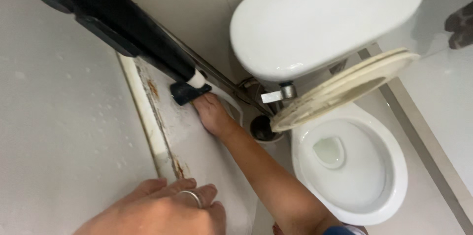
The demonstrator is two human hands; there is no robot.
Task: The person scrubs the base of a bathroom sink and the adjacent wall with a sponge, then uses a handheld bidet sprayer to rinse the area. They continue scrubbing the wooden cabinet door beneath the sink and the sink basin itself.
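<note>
The right hand's (213,113) fingertips are tucked behind a small dark pad (189,92) at the foot of the black pole (123,28), so its grip on the pad cannot be made out. The pole's upper end runs off the top left edge, blurred there. The left hand (162,208) is cut by the bottom edge (wrist out of view), and whether it presses the white panel (197,141) is unclear. The toilet tank (320,18) leaves the frame at the top. The brush holder (263,129) sits half hidden behind the raised seat (345,87). The dark wall pattern (460,13) at right is cropped
</note>
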